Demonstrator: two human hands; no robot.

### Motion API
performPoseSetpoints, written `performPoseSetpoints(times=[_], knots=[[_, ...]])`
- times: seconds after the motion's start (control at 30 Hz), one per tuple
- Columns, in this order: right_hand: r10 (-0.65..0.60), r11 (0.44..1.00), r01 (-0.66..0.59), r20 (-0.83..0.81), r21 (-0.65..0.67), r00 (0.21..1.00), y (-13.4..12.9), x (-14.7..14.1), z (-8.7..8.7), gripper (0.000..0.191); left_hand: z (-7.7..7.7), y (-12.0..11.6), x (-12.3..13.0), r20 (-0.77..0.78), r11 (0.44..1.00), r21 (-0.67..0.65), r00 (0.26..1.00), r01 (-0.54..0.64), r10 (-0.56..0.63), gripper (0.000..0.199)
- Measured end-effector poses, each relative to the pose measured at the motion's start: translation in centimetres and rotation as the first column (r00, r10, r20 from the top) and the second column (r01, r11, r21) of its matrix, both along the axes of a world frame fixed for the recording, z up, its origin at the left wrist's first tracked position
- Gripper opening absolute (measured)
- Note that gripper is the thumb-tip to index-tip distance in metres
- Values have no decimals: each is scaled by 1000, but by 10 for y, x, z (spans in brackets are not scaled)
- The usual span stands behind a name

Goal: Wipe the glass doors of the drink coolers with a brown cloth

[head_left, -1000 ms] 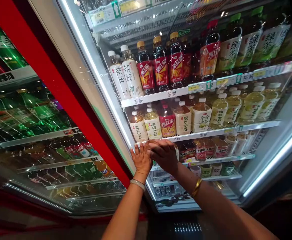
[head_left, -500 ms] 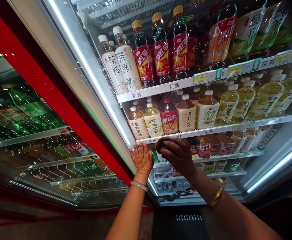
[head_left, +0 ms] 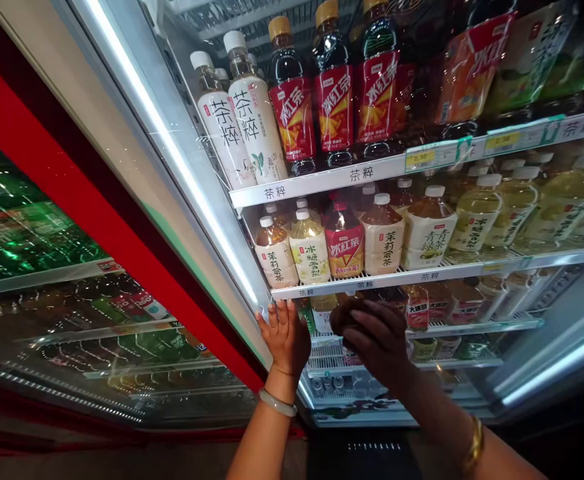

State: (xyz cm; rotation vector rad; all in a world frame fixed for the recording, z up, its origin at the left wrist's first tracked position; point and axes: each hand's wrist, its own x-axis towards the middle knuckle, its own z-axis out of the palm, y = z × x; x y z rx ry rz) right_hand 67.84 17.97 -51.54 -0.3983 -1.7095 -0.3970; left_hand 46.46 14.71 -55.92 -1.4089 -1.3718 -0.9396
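My left hand (head_left: 286, 339), with a pale bangle at the wrist, is raised with its fingers spread, against or close to the glass by the cooler's lit left edge. To its right is my right hand (head_left: 375, 337), with a gold bracelet on the wrist. Its fingers are bent round a dark bunched thing (head_left: 343, 316) too dim to name. Both hands are just below the shelf edge (head_left: 322, 289) that bears small bottles, among them a red-labelled bottle (head_left: 345, 247) and a yellow pear drink (head_left: 309, 253).
White bottles (head_left: 257, 127) and red-labelled dark bottles (head_left: 335, 100) stand on the upper shelf. A red frame (head_left: 97, 193) slants down on the left beside another cooler with green bottles (head_left: 32, 220). More bottles stand on the lower shelves (head_left: 492, 327).
The view has shifted closer to the shelves. My right hand has moved a little down and to the right, and my left hand sits slightly lower, still spread.
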Motion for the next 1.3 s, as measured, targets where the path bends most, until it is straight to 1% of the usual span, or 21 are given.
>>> performPoseSetpoints(times=[0.03,0.1,0.2,0.3,0.4,0.47,0.6,0.73,0.8,0.9,0.97,1.03,1.1,1.17,1.2,1.23,1.3], knots=[[4,1000,-4,-16,-10,1000,-1,-4,-6,19,-2,0,0,2,1000,-13,1000,-7,7,76],[24,1000,-24,-10,17,1000,-2,-16,-12,20,-2,0,1,-14,1000,-20,1000,-16,16,76],[37,996,-41,49,77,998,-2,-32,-9,20,4,-2,4,-79,1000,8,997,-20,21,75],[42,996,-49,91,78,995,0,-34,-5,21,12,-4,6,-118,999,33,993,6,-2,70],[47,995,-58,142,76,989,2,-29,-10,28,16,-5,5,-113,999,44,993,31,-26,69],[35,995,-49,162,82,986,3,-26,-13,28,16,-5,4,-97,999,30,995,41,-38,68],[36,995,-50,163,82,986,3,-25,-15,23,15,-6,3,-75,997,-6,994,78,-78,64],[58,997,-65,155,40,986,-1,-33,-17,27,15,-8,2,-85,997,-21,993,79,-80,68],[71,997,-73,123,6,990,-3,-41,-16,28,14,-10,3,-72,997,-36,995,73,-76,68],[100,994,-104,114,31,988,-1,-47,-9,24,9,-12,7,-5,996,-55,998,68,-69,65],[103,992,-113,140,62,985,1,-42,-5,23,4,-11,15,34,997,-55,998,61,-59,67],[74,996,-80,126,42,989,1,-29,-9,27,-2,-8,27,68,999,-40,997,36,-33,72],[18,1000,-17,45,-14,999,-1,-18,-19,28,-8,-4,41,86,999,-42,996,15,-11,77],[-15,997,11,-51,-72,999,-5,-12,-28,24,-14,-1,53,62,997,-61,997,48,-45,75],[-12,996,5,-75,-86,997,-6,-10,-29,21,-16,0,57,46,995,-64,996,76,-73,72],[2,997,-7,-70,-81,998,-5,-7,-28,18,-17,1,61,33,993,-60,995,98,-96,69],[32,999,-31,21,-20,999,-1,4,-19,18,-18,2,67,25,994,-29,994,110,-109,66]])
